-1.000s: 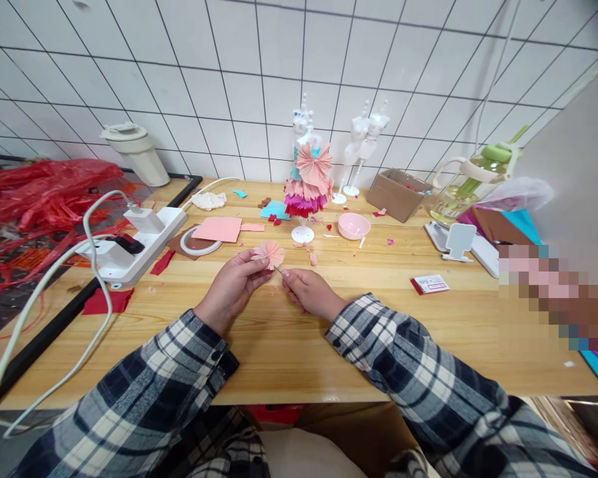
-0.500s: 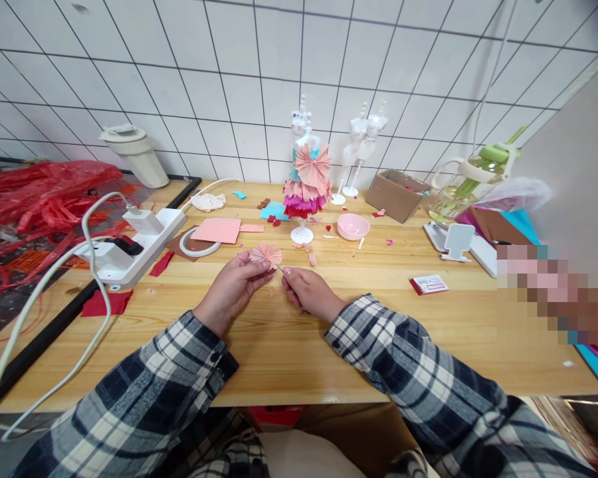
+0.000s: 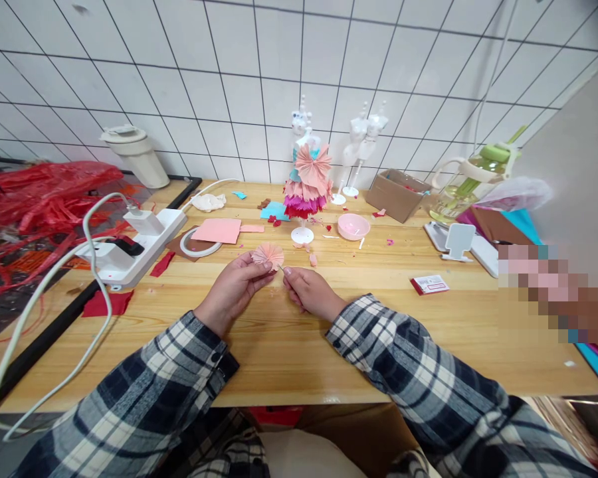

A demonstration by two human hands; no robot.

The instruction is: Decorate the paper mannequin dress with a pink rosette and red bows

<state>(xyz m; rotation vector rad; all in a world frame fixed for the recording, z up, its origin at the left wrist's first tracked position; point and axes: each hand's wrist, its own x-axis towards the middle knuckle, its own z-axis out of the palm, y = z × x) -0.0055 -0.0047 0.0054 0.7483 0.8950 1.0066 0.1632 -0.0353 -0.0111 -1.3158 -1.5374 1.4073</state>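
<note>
A small round of pleated pink paper [image 3: 268,255], fanned like a rosette, is pinched at its lower edge by my left hand [image 3: 236,285], thumb on top. My right hand [image 3: 309,289] is closed around a thin, dark, stick-like tool [image 3: 281,268] whose tip meets the paper's right edge. Most of that tool is hidden in the fingers, so its kind is unclear. Behind my hands a small mannequin [image 3: 306,166] wears a tiered paper dress in blue, pink and magenta, with a large pink pleated fan at its front.
Pink paper sheets [image 3: 216,230] lie over a white tape roll [image 3: 202,249] on the left, near a power strip [image 3: 144,247] with cables. A pink bowl [image 3: 353,227], bare mannequins [image 3: 363,143], a cardboard box [image 3: 397,194], a phone stand [image 3: 459,241] and a jug [image 3: 471,179] stand right.
The pleated paper and both hands have shifted very slightly to the right. Both grips look the same as before.
</note>
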